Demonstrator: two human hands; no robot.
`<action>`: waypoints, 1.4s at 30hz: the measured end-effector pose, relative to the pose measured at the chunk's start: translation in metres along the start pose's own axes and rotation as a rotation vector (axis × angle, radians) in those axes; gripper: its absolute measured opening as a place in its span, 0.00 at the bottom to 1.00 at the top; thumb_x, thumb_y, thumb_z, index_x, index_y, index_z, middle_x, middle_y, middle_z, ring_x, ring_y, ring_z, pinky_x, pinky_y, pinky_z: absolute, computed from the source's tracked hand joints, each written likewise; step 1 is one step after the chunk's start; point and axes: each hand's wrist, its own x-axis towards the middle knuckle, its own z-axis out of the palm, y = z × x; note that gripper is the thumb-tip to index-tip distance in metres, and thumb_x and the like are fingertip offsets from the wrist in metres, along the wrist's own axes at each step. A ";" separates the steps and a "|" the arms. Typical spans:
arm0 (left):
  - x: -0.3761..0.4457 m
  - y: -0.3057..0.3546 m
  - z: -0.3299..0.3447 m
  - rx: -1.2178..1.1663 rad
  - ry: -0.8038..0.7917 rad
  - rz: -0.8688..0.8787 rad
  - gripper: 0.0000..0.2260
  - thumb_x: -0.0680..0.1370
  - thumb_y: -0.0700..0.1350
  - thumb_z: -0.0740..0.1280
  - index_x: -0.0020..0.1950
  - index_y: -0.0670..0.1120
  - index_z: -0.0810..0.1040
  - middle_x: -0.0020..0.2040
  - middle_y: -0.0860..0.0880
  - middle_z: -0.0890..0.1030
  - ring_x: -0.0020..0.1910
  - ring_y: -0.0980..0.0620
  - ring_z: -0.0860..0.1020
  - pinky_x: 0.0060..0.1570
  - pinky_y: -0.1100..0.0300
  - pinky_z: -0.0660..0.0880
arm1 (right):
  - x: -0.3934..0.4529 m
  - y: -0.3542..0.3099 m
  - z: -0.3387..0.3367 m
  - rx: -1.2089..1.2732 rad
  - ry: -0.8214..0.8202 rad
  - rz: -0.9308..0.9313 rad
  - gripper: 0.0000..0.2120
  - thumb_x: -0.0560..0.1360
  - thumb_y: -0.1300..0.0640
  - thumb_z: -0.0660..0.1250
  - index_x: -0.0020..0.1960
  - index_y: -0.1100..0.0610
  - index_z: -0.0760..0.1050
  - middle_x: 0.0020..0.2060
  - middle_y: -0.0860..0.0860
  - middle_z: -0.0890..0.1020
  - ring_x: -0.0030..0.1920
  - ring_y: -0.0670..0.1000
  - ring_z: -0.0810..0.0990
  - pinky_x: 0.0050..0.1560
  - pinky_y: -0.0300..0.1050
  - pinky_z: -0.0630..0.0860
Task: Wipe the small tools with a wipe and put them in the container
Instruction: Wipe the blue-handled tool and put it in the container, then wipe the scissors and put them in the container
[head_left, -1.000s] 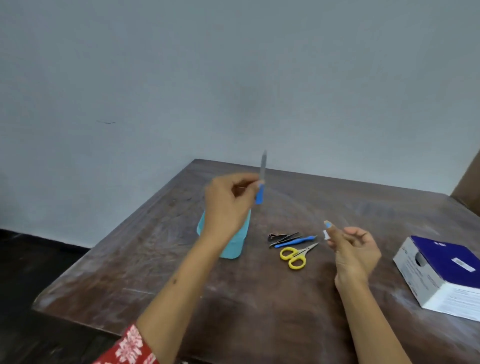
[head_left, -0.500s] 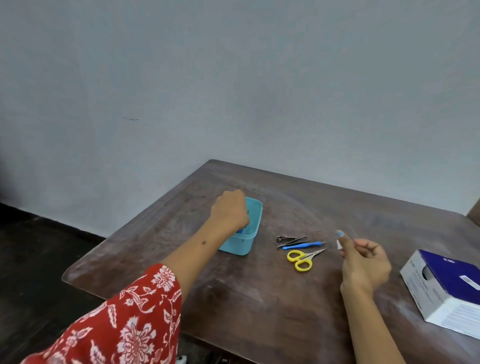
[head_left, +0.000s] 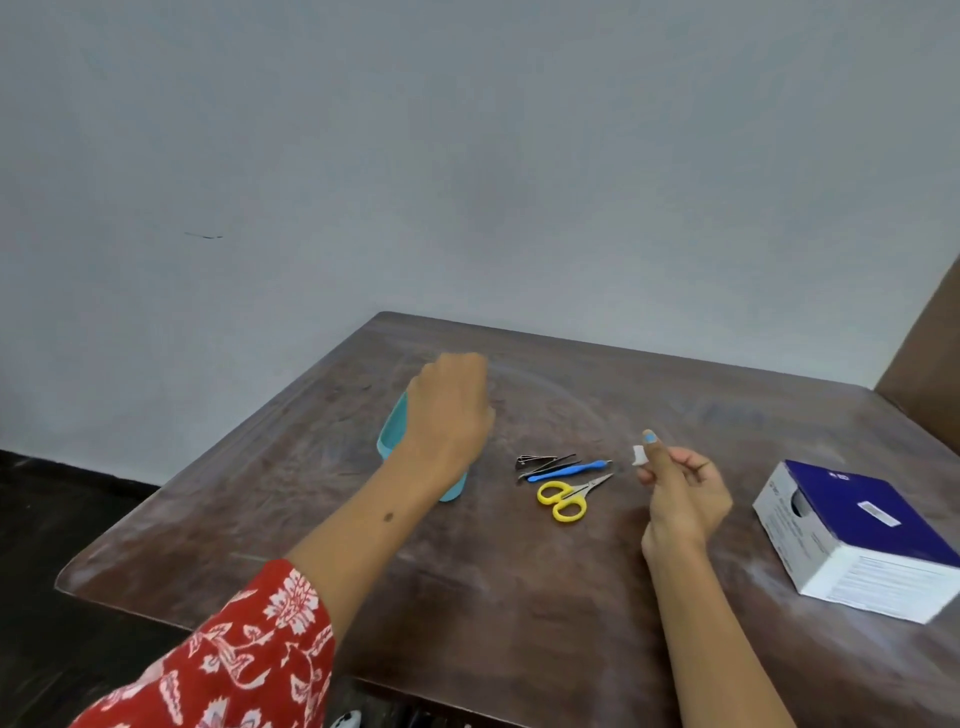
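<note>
My right hand (head_left: 683, 499) hovers above the tabletop, fingers (head_left: 655, 462) curled, thumb and forefinger pinched together on a small folded white wipe (head_left: 639, 454); blue polish on thumbnail. My left hand (head_left: 449, 410) sits over the teal plastic container (head_left: 392, 434), knuckles up, fingers bent down behind the hand, can't tell if they're apart or closed, nothing visible in them. Container mostly hidden by hand and wrist, only its left rim and a lower corner show.

Small tools lie between my two hands, flat on the dark worn wooden tabletop (head_left: 519, 597): yellow-handled small scissors (head_left: 569, 496) nearest me, tips pointing right toward the wipe; blue-handled thin metal tool (head_left: 566, 472) just behind them; dark slim tweezers (head_left: 550, 466) and silver nail clipper (head_left: 529, 461) bunched at its left end, touching or nearly. Cluster is near right-hand fingers, apart from them, not touching.

White and dark-blue cardboard box (head_left: 852, 535) lies at right, well apart from tools. Open tabletop in front of the tools toward me and behind them to the far edge by the grey wall (head_left: 467, 156). Left edge runs diagonally past the container. Red floral sleeve (head_left: 249, 649) bottom left.
</note>
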 end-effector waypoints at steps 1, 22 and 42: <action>-0.002 0.008 0.003 -0.040 0.024 0.059 0.05 0.73 0.35 0.61 0.42 0.41 0.76 0.44 0.41 0.80 0.48 0.38 0.78 0.40 0.50 0.71 | 0.000 0.000 0.000 0.012 0.002 0.004 0.11 0.69 0.63 0.74 0.37 0.56 0.72 0.32 0.53 0.77 0.22 0.40 0.75 0.29 0.31 0.74; -0.057 0.062 0.065 0.199 -0.362 0.413 0.08 0.77 0.39 0.59 0.52 0.41 0.76 0.53 0.40 0.80 0.52 0.41 0.78 0.46 0.51 0.72 | 0.006 -0.014 -0.009 0.420 0.066 0.288 0.08 0.72 0.69 0.68 0.39 0.59 0.73 0.31 0.53 0.81 0.28 0.44 0.78 0.28 0.34 0.74; -0.012 0.050 0.093 -1.216 -0.167 -0.376 0.04 0.72 0.36 0.70 0.45 0.38 0.83 0.35 0.44 0.81 0.36 0.47 0.82 0.37 0.56 0.82 | 0.004 -0.005 -0.002 -0.110 0.170 -0.223 0.14 0.74 0.62 0.69 0.42 0.48 0.66 0.37 0.51 0.77 0.27 0.43 0.79 0.34 0.39 0.79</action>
